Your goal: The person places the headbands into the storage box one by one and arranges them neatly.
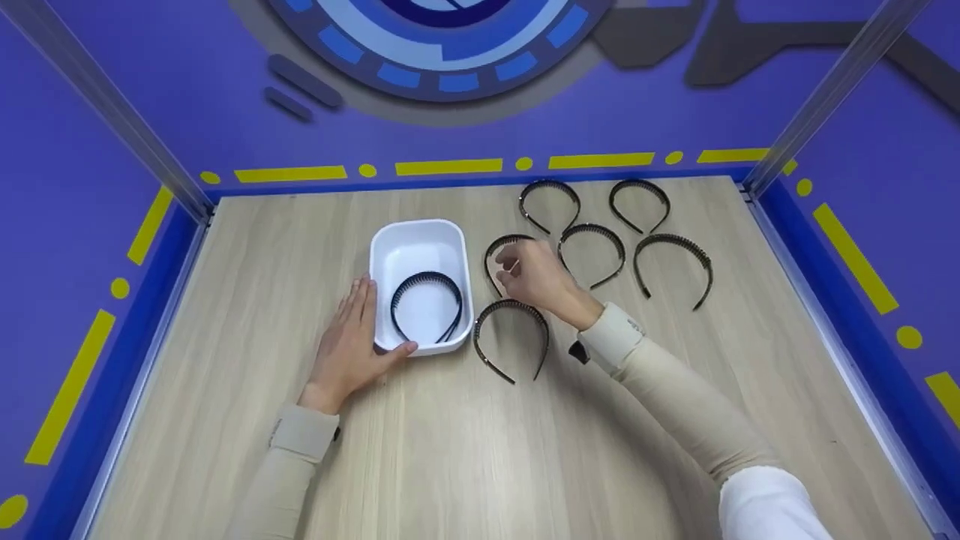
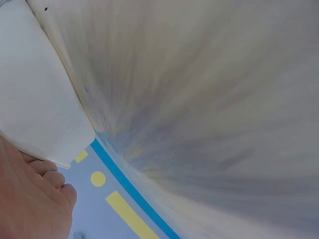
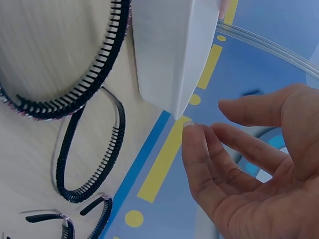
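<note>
My left hand rests against the left wall of a white plastic container, its fingers lying along the side and its thumb at the near rim. Inside the container is a black toothed headband. My right hand hovers over another headband and partly hides it. In the right wrist view, thumb and bent fingers of the right hand stand apart with nothing between them. Just nearer on the table lies a headband with its ends toward me.
Several more headbands lie on the right half of the wooden table, among them one at the back and one farther right. Blue panels with yellow marks wall the table in at the back and sides.
</note>
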{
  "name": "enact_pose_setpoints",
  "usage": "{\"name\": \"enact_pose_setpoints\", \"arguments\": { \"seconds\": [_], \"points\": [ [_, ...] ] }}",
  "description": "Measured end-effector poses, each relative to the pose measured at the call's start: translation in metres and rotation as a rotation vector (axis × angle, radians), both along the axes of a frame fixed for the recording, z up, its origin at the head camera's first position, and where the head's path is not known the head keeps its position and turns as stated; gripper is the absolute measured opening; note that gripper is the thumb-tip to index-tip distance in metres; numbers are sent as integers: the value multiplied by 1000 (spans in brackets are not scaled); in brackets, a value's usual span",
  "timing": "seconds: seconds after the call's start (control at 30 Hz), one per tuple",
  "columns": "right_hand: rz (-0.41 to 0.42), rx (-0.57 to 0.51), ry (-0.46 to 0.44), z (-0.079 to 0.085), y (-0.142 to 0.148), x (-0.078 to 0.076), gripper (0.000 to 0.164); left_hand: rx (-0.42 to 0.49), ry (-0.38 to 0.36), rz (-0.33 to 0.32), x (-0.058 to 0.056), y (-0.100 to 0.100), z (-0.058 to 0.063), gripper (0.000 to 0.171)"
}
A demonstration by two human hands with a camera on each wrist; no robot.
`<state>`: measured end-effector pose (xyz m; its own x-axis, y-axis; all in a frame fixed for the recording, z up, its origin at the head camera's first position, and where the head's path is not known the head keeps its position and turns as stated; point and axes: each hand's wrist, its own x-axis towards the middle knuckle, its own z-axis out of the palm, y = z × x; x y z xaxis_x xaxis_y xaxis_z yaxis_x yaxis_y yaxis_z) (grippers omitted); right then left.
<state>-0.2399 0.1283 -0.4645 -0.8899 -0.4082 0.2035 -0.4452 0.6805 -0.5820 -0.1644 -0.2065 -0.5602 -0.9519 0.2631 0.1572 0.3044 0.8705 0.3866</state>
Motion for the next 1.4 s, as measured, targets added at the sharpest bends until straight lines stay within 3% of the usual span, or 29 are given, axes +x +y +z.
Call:
{"name": "enact_pose_setpoints", "arguments": {
  "seconds": [0.57, 1.13, 1.4],
  "points": [
    [11, -46, 9, -14, 13, 15, 23, 5, 8, -4, 0, 0, -1, 128],
    [31, -132, -54, -52, 44, 22, 26, 9, -2, -3, 0, 1, 0, 128],
    [17, -142, -21, -72, 59, 23, 26, 7, -10, 2, 1, 1, 1, 128]
  ]
}}
